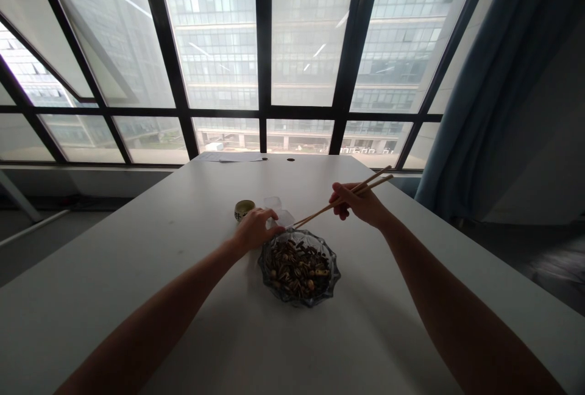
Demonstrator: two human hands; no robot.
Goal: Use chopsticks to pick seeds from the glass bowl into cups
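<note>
A scalloped clear glass bowl [336, 274] stands on the white table, filled with striped sunflower seeds [297, 267] and some paler, rounder pieces. Just behind its rim is a small clear plastic box [286, 218], its lid [273, 202] apparently tipped back. My left hand [258, 228] grips the box's left side between thumb and fingers, partly hiding it. In my right hand [354, 201] is a pair of wooden chopsticks [320, 211], slanting down to the left. Their tips meet close together at the box, near the bowl's back rim; anything pinched there is too small to tell.
A small greenish cup [244, 207] with dark markings stands just beyond my left hand. Sheets of paper [231, 156] lie at the table's [137, 249] far edge, near two dark round holes. Windows rise behind, and a blue curtain [475, 90] hangs at the right.
</note>
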